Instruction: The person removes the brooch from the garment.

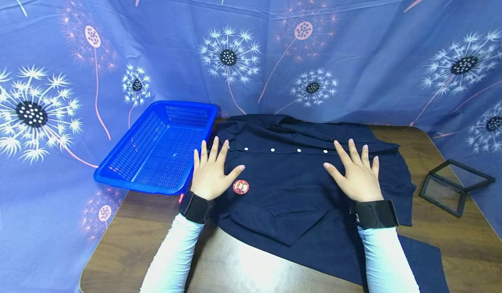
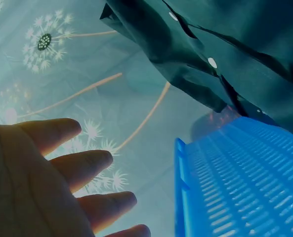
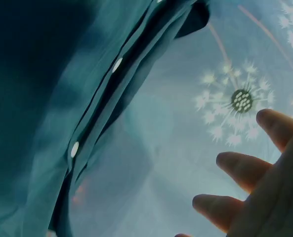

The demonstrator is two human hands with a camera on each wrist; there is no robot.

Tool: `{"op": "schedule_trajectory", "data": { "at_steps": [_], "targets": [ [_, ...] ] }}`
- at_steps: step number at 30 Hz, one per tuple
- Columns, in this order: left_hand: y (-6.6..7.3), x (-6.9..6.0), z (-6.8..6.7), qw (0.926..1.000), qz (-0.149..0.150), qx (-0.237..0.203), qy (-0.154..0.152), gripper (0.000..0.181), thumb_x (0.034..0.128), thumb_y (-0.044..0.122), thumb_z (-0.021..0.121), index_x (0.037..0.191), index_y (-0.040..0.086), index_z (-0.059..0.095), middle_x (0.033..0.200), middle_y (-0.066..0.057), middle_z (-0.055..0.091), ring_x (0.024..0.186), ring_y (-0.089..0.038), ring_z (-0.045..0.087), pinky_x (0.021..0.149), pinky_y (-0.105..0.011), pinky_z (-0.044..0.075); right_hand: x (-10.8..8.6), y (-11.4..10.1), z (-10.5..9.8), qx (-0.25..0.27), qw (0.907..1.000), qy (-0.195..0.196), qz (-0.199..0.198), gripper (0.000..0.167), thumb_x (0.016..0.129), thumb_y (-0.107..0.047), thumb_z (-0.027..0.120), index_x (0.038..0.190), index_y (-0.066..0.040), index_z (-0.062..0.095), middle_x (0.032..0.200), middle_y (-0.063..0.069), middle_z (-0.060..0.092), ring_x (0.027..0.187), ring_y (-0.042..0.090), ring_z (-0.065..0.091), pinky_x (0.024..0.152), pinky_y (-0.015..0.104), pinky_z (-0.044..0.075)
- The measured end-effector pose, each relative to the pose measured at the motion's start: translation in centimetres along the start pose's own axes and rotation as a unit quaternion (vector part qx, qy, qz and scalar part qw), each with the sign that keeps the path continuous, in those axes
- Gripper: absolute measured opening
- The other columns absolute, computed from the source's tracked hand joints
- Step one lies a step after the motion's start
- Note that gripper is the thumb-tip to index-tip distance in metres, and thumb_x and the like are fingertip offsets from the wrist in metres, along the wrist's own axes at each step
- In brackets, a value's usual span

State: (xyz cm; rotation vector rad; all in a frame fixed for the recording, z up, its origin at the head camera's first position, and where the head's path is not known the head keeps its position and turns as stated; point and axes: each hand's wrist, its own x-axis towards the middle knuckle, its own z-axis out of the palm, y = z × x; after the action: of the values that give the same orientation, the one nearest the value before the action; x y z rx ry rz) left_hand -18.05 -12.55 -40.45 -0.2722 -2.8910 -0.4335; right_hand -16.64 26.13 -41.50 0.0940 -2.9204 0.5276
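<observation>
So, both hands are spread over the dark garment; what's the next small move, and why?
I'd probably bring the left hand to the round red badge and pinch it: it sits on the dark garment close to that hand, and neither that hand nor the right hand holds anything. Pinned or loose, I can't tell.
</observation>
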Motion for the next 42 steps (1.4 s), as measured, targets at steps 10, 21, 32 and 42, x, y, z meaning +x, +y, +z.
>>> {"op": "schedule_trajectory", "data": {
  "at_steps": [10, 21, 32, 42],
  "targets": [
    [0.8, 0.4, -0.7, 0.9985, 0.042, -0.027, 0.02, 0.076, 0.0923, 0.057, 0.056, 0.151, 0.013, 0.037, 0.158, -0.015, 0.032, 0.148, -0.043, 0.021, 0.118, -0.057, 0.02, 1.1, -3.2, 0.4, 0.063, 0.9955, 0.037, -0.06, 0.068, 0.098, -0.05, 0.051, 0.156, -0.023, 0.026, 0.161, 0.02, 0.021, 0.147, 0.051, 0.012, 0.112, 0.072, 0.011],
    [0.8, 0.9, 0.2, 0.997, 0.052, -0.056, 0.013, 0.066, 0.0925, 0.045, 0.063, 0.143, 0.006, 0.048, 0.143, -0.016, 0.054, 0.133, -0.034, 0.051, 0.111, -0.047, 0.039, 2.7, -7.7, 2.3, 0.126, 0.9822, 0.064, -0.124, 0.059, 0.095, -0.036, 0.061, 0.145, -0.009, 0.046, 0.15, 0.021, 0.043, 0.143, 0.045, 0.032, 0.114, 0.06, 0.025],
    [0.6, 0.9, 1.4, 0.9954, 0.035, -0.088, -0.018, 0.049, 0.0927, 0.037, 0.065, 0.127, 0.002, 0.061, 0.127, -0.016, 0.063, 0.121, -0.034, 0.058, 0.105, -0.045, 0.043, 3.2, -11.6, 4.8, 0.192, 0.9749, 0.019, -0.112, 0.048, 0.097, -0.033, 0.06, 0.138, -0.01, 0.055, 0.14, 0.016, 0.055, 0.133, 0.034, 0.049, 0.11, 0.053, 0.037],
    [0.5, 1.0, 2.1, 0.9948, 0.02, -0.089, -0.045, 0.049, 0.0913, 0.033, 0.068, 0.126, 0.0, 0.061, 0.124, -0.019, 0.063, 0.115, -0.036, 0.06, 0.101, -0.047, 0.046, 4.1, -14.0, 7.3, 0.243, 0.9627, -0.021, -0.116, 0.041, 0.093, -0.025, 0.065, 0.128, -0.003, 0.062, 0.111, 0.018, 0.066, 0.094, 0.028, 0.067, 0.083, 0.043, 0.055]
  ]
}}
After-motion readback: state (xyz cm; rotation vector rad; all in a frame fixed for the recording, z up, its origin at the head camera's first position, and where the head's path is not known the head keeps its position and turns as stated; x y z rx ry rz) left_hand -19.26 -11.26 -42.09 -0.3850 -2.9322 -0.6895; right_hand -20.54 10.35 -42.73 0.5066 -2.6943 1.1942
